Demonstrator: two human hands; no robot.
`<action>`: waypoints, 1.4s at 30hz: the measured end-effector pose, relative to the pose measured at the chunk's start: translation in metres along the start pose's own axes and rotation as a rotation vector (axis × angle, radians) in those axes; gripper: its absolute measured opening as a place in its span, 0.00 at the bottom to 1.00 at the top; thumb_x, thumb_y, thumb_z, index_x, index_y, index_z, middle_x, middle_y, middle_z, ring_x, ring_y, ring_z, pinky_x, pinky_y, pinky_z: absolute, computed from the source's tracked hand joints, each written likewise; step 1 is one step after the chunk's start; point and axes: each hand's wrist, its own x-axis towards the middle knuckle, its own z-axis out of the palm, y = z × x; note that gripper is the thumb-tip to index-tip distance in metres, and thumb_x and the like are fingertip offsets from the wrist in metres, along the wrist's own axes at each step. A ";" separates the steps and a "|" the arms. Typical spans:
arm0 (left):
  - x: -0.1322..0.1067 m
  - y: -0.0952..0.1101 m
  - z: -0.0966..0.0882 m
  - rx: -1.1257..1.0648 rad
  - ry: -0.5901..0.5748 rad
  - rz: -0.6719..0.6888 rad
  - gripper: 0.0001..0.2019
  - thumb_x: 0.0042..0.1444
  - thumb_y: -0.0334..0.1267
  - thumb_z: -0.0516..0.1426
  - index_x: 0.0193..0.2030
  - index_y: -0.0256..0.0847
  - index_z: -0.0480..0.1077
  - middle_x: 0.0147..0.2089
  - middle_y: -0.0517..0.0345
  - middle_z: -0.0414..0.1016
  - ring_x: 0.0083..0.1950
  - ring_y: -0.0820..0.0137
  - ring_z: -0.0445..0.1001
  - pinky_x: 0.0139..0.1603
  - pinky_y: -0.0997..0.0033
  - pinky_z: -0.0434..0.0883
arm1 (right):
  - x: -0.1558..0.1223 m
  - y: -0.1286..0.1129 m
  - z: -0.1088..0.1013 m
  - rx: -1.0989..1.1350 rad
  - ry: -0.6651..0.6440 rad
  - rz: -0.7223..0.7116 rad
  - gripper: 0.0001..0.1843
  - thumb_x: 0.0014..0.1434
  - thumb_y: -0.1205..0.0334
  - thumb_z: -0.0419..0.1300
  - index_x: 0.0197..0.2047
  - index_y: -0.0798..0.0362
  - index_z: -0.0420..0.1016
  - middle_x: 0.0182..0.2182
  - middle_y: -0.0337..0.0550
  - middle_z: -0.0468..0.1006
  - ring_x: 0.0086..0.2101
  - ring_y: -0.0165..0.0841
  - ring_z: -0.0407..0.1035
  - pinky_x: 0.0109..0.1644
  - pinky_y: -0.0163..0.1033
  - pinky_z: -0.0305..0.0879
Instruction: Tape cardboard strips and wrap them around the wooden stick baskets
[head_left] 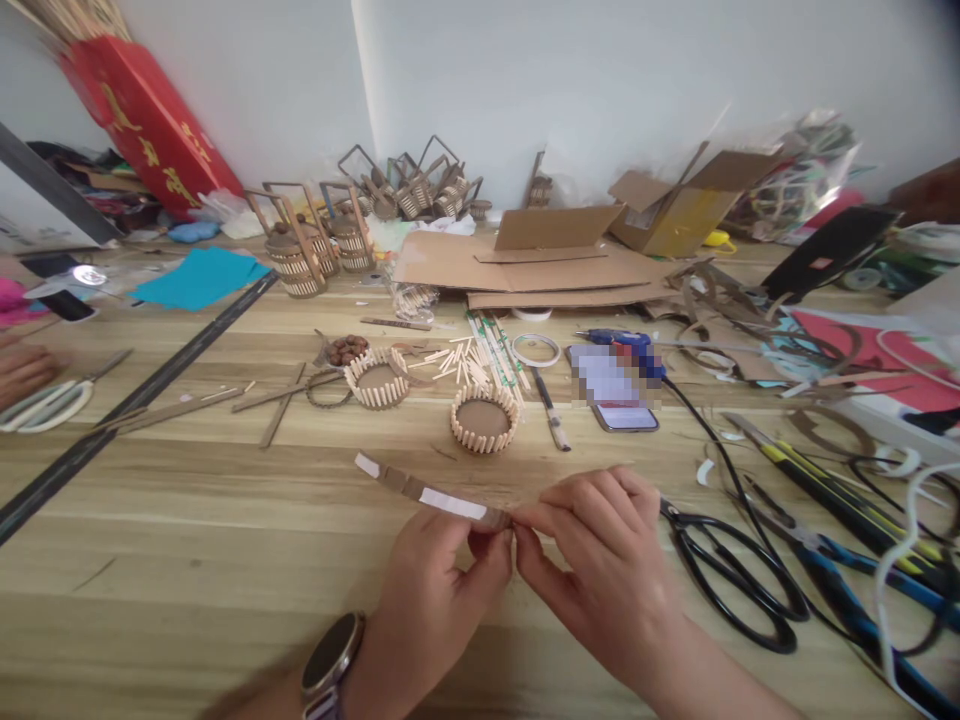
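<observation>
My left hand (442,580), with a watch on its wrist, pinches a brown cardboard strip (405,487) that carries white patches. At the strip's right end the fingertips of my right hand (600,550) are closed on it, touching the left fingertips. The strip's far end sticks out to the left above the table. Beyond my hands stands a round brown base ringed with short wooden sticks (484,425). A second stick ring (376,380) lies behind it to the left, near loose sticks (461,360).
Black-handled scissors (735,570), blue pliers (817,550) and a yellow-black cutter (825,490) lie at right. A blue glue gun (619,340) rests by a phone (630,415). Cardboard sheets (525,265) and small stick baskets (300,255) stand behind. Another person's hand (26,370) is at left.
</observation>
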 end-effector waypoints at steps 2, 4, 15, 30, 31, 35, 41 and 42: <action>0.000 0.000 0.000 0.005 0.005 0.022 0.07 0.56 0.30 0.54 0.29 0.41 0.70 0.27 0.62 0.75 0.29 0.72 0.73 0.32 0.76 0.67 | 0.000 0.001 0.000 0.041 -0.004 0.017 0.08 0.61 0.68 0.58 0.31 0.50 0.75 0.26 0.37 0.73 0.29 0.32 0.64 0.40 0.43 0.54; 0.000 0.000 0.000 0.013 0.014 0.035 0.07 0.56 0.29 0.53 0.29 0.41 0.70 0.27 0.61 0.75 0.29 0.72 0.73 0.32 0.76 0.67 | 0.000 0.002 -0.001 0.087 -0.001 0.039 0.08 0.60 0.70 0.58 0.31 0.50 0.75 0.26 0.36 0.72 0.29 0.31 0.64 0.40 0.42 0.54; -0.001 0.001 0.001 -0.062 -0.009 -0.017 0.06 0.56 0.30 0.55 0.30 0.41 0.71 0.28 0.62 0.75 0.30 0.72 0.73 0.33 0.76 0.67 | -0.001 -0.003 0.001 -0.055 0.020 0.002 0.08 0.61 0.69 0.57 0.30 0.50 0.72 0.25 0.37 0.72 0.29 0.33 0.63 0.43 0.44 0.53; 0.024 -0.002 -0.014 -0.840 0.220 -0.480 0.10 0.47 0.41 0.61 0.24 0.41 0.65 0.20 0.64 0.68 0.22 0.75 0.64 0.24 0.77 0.66 | 0.011 0.057 -0.015 -0.007 0.007 0.334 0.08 0.57 0.65 0.55 0.26 0.48 0.69 0.24 0.37 0.75 0.27 0.34 0.70 0.32 0.39 0.62; 0.025 -0.002 -0.015 -0.835 0.222 -0.475 0.10 0.47 0.41 0.61 0.24 0.42 0.64 0.20 0.64 0.67 0.22 0.75 0.64 0.24 0.77 0.66 | 0.011 0.069 -0.018 -0.112 0.017 0.350 0.08 0.56 0.64 0.55 0.26 0.48 0.69 0.25 0.38 0.75 0.27 0.34 0.70 0.33 0.39 0.62; 0.025 -0.001 -0.015 -0.777 0.161 -0.471 0.09 0.48 0.41 0.59 0.24 0.42 0.65 0.20 0.63 0.67 0.22 0.74 0.64 0.23 0.75 0.65 | 0.005 0.115 -0.042 -0.471 0.105 0.481 0.09 0.56 0.61 0.56 0.26 0.51 0.73 0.27 0.46 0.75 0.33 0.43 0.71 0.38 0.49 0.57; 0.022 0.001 -0.010 -0.794 0.055 -0.490 0.08 0.48 0.40 0.59 0.24 0.41 0.65 0.20 0.64 0.67 0.22 0.75 0.63 0.23 0.76 0.64 | -0.018 0.162 -0.078 -0.647 0.065 0.550 0.08 0.51 0.63 0.61 0.21 0.47 0.73 0.18 0.40 0.63 0.22 0.36 0.62 0.28 0.44 0.47; 0.021 0.000 -0.009 -0.804 0.046 -0.492 0.08 0.48 0.40 0.59 0.24 0.41 0.66 0.20 0.64 0.67 0.22 0.75 0.63 0.23 0.76 0.64 | -0.021 0.166 -0.080 -0.667 0.085 0.554 0.07 0.51 0.64 0.60 0.23 0.47 0.73 0.18 0.40 0.62 0.22 0.35 0.61 0.27 0.44 0.47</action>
